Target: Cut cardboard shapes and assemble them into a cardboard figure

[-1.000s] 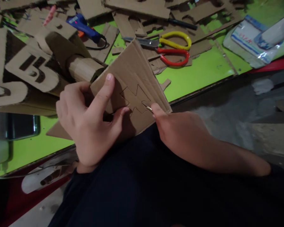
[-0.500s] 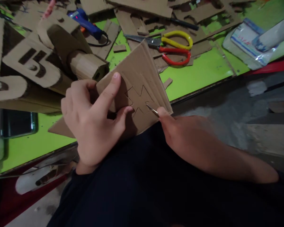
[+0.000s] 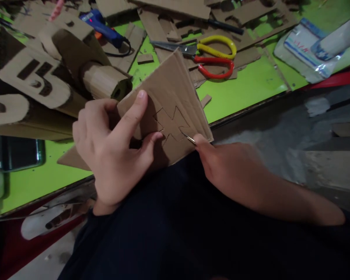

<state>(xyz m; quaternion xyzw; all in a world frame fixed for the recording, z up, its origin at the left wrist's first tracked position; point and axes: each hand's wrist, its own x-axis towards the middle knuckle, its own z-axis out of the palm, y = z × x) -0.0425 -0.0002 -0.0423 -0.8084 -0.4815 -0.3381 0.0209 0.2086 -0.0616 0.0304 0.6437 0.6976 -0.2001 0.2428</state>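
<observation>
A flat piece of brown cardboard (image 3: 175, 93) is tilted over the table's front edge, with a cross-like outline marked on its face. My left hand (image 3: 113, 147) grips it from the left, a finger and the thumb pressed on its face and the other fingers curled. From the right, my right hand (image 3: 221, 159) is closed round a thin pointed blade (image 3: 189, 138), whose tip touches the outline's lower right part. The blade's handle is hidden in the hand.
Scissors (image 3: 216, 56) with yellow and red handles lie behind the cardboard among scraps. Cardboard constructions (image 3: 46, 81) stand at left, near a blue glue gun (image 3: 105, 29) and a phone (image 3: 22, 152). A plastic packet (image 3: 303, 50) lies at right.
The blade tip has shifted very slightly down along the outline. Both hands keep their hold, and the view has moved a little, so the table items appear slightly further left.
</observation>
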